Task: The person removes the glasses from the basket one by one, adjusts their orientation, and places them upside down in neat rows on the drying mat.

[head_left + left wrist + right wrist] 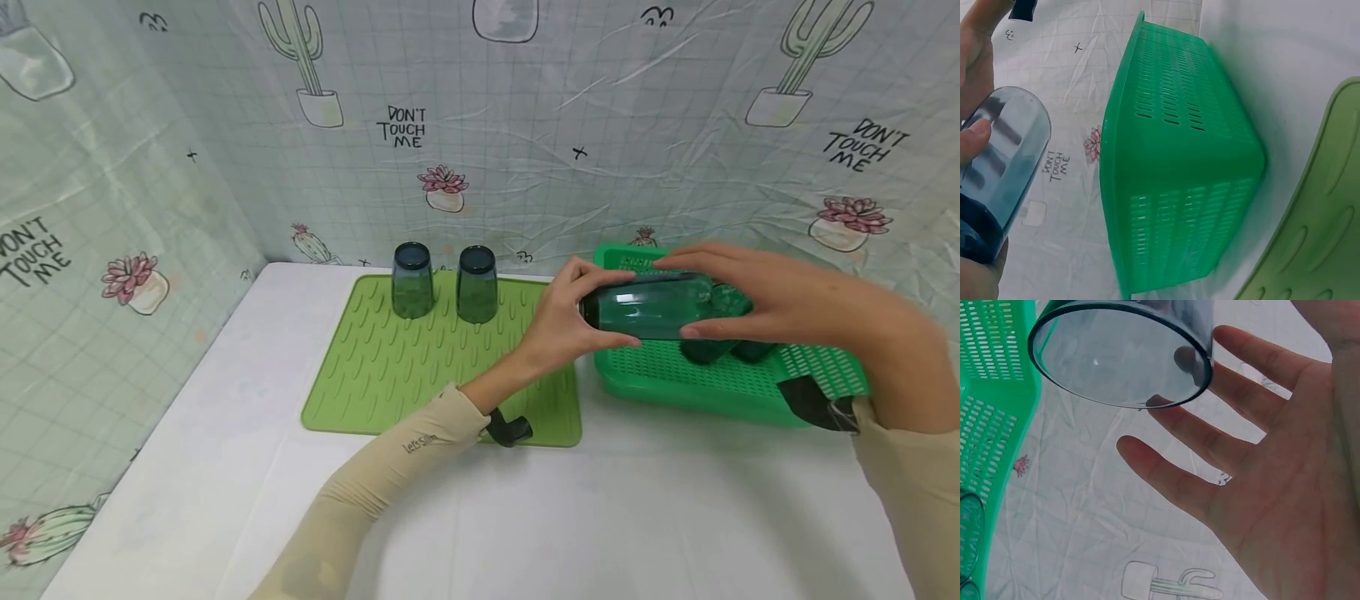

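A dark teal see-through cup (648, 307) lies on its side in the air above the green basket (675, 379). My left hand (562, 321) grips its left end, thumb on the cup wall (1004, 169). My right hand (750, 287) reaches over the cup's other end with straight, spread fingers (1210, 444). Their tips touch the cup's rim (1116, 356). More dark cups (705, 350) lie in the basket under the hands, partly hidden.
Two dark cups (412, 281) (477, 284) stand upside down at the back of a light green ridged mat (390, 367), left of the basket. Both rest on a white table (525, 517). A cactus-print cloth (525, 125) walls the back and left.
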The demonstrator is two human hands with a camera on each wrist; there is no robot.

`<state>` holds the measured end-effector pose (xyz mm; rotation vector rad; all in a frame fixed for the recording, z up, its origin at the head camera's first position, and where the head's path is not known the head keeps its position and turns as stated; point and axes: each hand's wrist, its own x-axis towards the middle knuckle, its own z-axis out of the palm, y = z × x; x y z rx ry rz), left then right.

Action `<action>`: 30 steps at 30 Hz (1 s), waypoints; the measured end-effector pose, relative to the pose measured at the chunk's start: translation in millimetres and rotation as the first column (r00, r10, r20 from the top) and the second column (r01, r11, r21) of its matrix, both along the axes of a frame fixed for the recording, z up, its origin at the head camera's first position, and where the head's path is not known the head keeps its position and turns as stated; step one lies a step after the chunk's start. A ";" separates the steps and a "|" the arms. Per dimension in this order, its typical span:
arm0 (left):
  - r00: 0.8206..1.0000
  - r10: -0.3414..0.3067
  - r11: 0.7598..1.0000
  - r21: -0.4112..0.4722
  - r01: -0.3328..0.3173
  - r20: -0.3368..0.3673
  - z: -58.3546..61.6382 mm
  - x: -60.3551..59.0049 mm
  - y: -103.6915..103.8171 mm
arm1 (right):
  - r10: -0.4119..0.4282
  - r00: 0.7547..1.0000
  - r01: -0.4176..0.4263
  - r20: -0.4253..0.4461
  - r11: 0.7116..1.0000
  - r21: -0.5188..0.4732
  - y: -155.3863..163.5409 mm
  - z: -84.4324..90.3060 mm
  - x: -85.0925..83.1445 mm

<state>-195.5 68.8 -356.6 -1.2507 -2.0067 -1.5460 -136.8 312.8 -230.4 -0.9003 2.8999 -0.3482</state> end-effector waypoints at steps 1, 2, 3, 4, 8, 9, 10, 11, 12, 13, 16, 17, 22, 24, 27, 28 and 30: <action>1.000 0.002 1.000 0.001 -0.002 -0.008 -0.4 -0.1 0.0 | 0.000 1.000 0.000 0.004 1.000 0.003 -0.5 -0.2 -0.7; 1.000 0.002 1.000 0.002 -0.002 -0.015 -0.3 0.0 0.0 | 0.003 1.000 -0.003 0.006 1.000 0.008 -0.8 -0.3 -1.6; 1.000 0.002 1.000 0.003 -0.001 -0.021 0.0 0.5 0.0 | 0.005 1.000 -0.005 0.009 1.000 0.011 -1.3 -0.4 -2.2; 1.000 0.000 1.000 0.005 0.000 -0.028 0.8 1.2 -0.1 | 0.010 1.000 -0.010 0.012 1.000 0.012 -1.5 -0.5 -3.1; 0.999 -0.012 1.000 0.006 0.012 -0.051 3.7 4.3 0.2 | 0.022 1.000 -0.022 0.012 1.000 0.007 -2.7 -0.3 -4.5; 0.998 -0.016 1.000 0.008 0.017 -0.056 4.2 4.8 0.3 | 0.027 1.000 -0.027 0.011 1.000 0.004 -3.0 -0.5 -4.7; 0.998 -0.019 1.000 0.010 0.020 -0.060 4.7 5.2 0.4 | 0.028 1.000 -0.028 0.012 1.000 0.004 -3.4 -0.5 -5.0; 0.998 -0.023 1.000 0.011 0.024 -0.061 4.8 5.4 0.4 | 0.028 1.000 -0.028 0.014 1.000 0.005 -3.9 -0.5 -5.2; 0.998 -0.026 1.000 0.014 0.027 -0.063 5.1 5.5 0.4 | 0.024 1.000 -0.024 0.017 1.000 0.010 -4.6 -0.4 -5.4; 0.997 -0.029 0.999 0.020 0.030 -0.065 5.4 5.7 0.4 | 0.018 1.000 -0.019 0.020 1.000 0.017 -5.2 -0.5 -5.9; 0.997 -0.030 0.999 0.034 0.033 -0.067 6.5 6.6 0.2 | -0.001 0.999 0.000 0.033 0.999 0.037 -6.8 -0.9 -7.6; 0.997 -0.028 0.999 0.037 0.031 -0.068 6.9 6.9 0.4 | -0.006 0.999 0.004 0.037 0.999 0.037 -7.3 -1.0 -8.2; 0.996 -0.031 0.998 0.059 0.036 -0.088 8.1 7.6 0.8 | 0.002 0.999 -0.003 0.053 1.000 0.019 -9.6 -4.3 -10.6; 0.995 -0.044 0.996 0.071 0.051 -0.093 8.6 8.1 0.7 | 0.004 0.998 -0.006 0.066 1.000 0.017 -10.4 -5.9 -11.3; 0.993 -0.061 0.994 0.082 0.069 -0.098 9.3 9.0 0.3 | 0.003 0.997 -0.004 0.079 1.000 0.015 -10.7 -8.1 -11.7; 0.993 -0.064 0.994 0.084 0.072 -0.098 9.5 9.3 0.3 | 0.005 0.997 -0.006 0.083 1.000 0.011 -10.7 -8.9 -11.8; 0.993 -0.064 0.994 0.084 0.073 -0.101 10.0 9.9 0.2 | 0.011 0.996 -0.011 0.085 1.000 -0.002 -10.8 -10.4 -11.8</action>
